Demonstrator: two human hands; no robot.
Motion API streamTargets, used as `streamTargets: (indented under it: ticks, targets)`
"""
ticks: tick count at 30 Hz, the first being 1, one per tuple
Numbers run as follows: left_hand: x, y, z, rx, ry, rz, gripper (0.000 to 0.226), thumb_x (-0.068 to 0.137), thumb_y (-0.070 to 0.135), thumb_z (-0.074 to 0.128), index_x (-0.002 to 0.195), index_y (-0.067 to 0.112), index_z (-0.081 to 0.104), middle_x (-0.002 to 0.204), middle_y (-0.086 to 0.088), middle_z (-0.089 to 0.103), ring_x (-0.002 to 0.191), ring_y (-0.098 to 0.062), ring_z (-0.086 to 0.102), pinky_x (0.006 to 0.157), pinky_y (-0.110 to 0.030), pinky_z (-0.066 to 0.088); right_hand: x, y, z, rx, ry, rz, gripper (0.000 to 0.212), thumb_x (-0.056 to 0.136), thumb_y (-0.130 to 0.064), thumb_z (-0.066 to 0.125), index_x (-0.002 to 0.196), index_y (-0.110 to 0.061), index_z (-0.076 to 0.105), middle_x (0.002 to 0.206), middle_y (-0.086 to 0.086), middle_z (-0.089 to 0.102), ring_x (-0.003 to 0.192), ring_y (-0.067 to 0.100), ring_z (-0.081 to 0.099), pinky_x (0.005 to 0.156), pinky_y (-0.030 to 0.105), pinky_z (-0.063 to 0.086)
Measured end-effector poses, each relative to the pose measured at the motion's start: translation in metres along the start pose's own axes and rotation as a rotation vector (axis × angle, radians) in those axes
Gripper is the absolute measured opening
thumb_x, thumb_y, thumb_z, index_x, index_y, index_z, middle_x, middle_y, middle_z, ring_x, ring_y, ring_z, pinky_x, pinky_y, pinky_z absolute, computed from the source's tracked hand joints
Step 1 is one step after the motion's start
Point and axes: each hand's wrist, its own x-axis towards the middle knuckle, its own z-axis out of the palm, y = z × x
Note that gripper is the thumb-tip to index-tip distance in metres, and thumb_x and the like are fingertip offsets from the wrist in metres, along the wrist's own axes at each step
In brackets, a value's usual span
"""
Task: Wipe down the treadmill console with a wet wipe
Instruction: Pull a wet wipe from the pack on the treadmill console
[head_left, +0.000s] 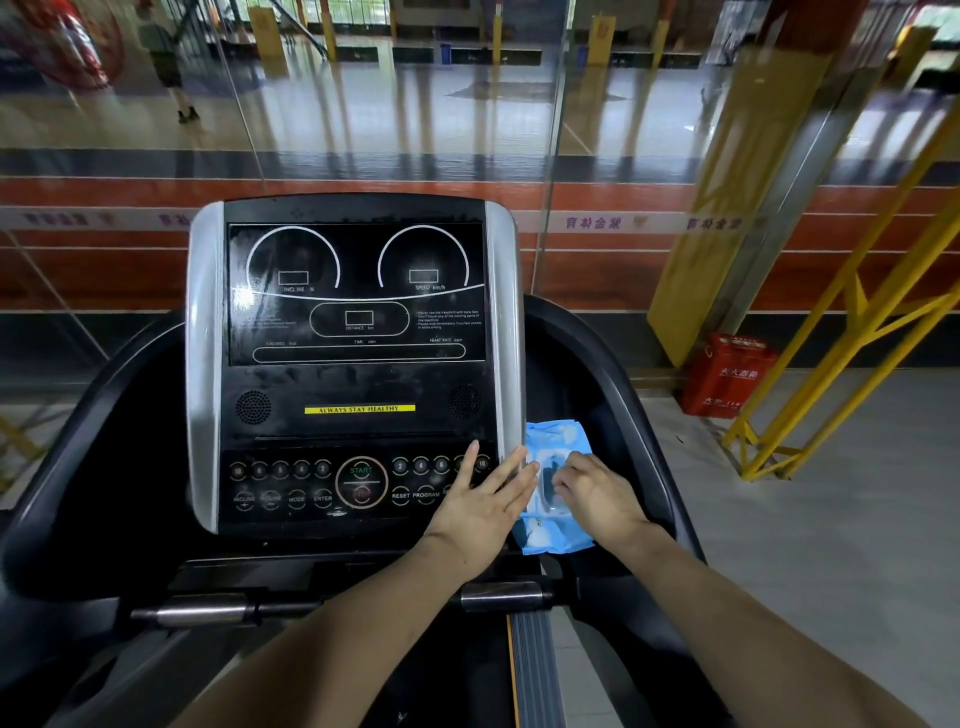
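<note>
The treadmill console (358, 364) fills the middle of the view, black with silver side strips, a dark display and a row of round buttons. A blue wet wipe pack (553, 447) lies in the tray to the right of the console. My left hand (483, 506) rests flat with fingers spread, over the console's lower right corner and touching the pack's left edge. My right hand (597, 493) sits on the pack with fingers curled at its clear lid flap. No loose wipe is visible.
Black curved side handles (613, 364) flank the console, and silver grip bars (498, 595) run below it. A glass wall stands behind. A red box (727, 376) and yellow metal frame (857, 322) are at the right on the grey floor.
</note>
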Motion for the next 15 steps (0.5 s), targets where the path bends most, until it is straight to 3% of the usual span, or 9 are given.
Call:
streamTargets:
  ticks: [3,9,12,15]
  targets:
    - [0.0,0.001,0.0,-0.002,0.003,-0.002,0.087,0.099,0.011,0.044,0.163,0.01,-0.015,0.171,-0.007,-0.027,0.147,-0.032,-0.044,0.118,-0.074,-0.006,0.003,-0.002,-0.002,-0.017,-0.05,0.012,0.008,0.102,-0.016,0.061,0.109,-0.018,0.063,0.119,-0.004,0.054,0.114,0.015,0.053,0.088,0.03,0.052]
    - [0.001,0.001,0.0,-0.013,0.001,-0.006,0.086,0.098,0.01,0.043,0.163,0.01,-0.014,0.17,-0.007,-0.028,0.146,-0.032,-0.046,0.118,-0.074,-0.007,-0.005,-0.005,-0.012,0.103,0.012,0.1,0.021,0.098,0.002,0.051,0.102,-0.018,0.053,0.104,-0.007,0.047,0.097,0.014,0.048,0.082,0.027,0.047]
    - [-0.001,0.0,-0.003,-0.023,-0.01,0.0,0.088,0.097,0.01,0.043,0.162,0.011,-0.015,0.17,-0.006,-0.028,0.148,-0.031,-0.044,0.118,-0.075,-0.008,-0.007,-0.009,-0.028,0.201,0.114,0.181,0.023,0.1,0.001,0.05,0.094,-0.021,0.046,0.095,-0.007,0.051,0.085,0.016,0.051,0.071,0.029,0.042]
    - [-0.002,-0.002,-0.008,-0.023,-0.022,0.009,0.087,0.097,0.008,0.041,0.162,0.012,-0.016,0.17,-0.005,-0.03,0.149,-0.03,-0.042,0.117,-0.076,-0.013,-0.012,-0.013,-0.04,0.411,0.205,0.257,0.021,0.106,-0.009,0.05,0.09,-0.023,0.048,0.09,-0.006,0.058,0.078,0.019,0.058,0.067,0.036,0.049]
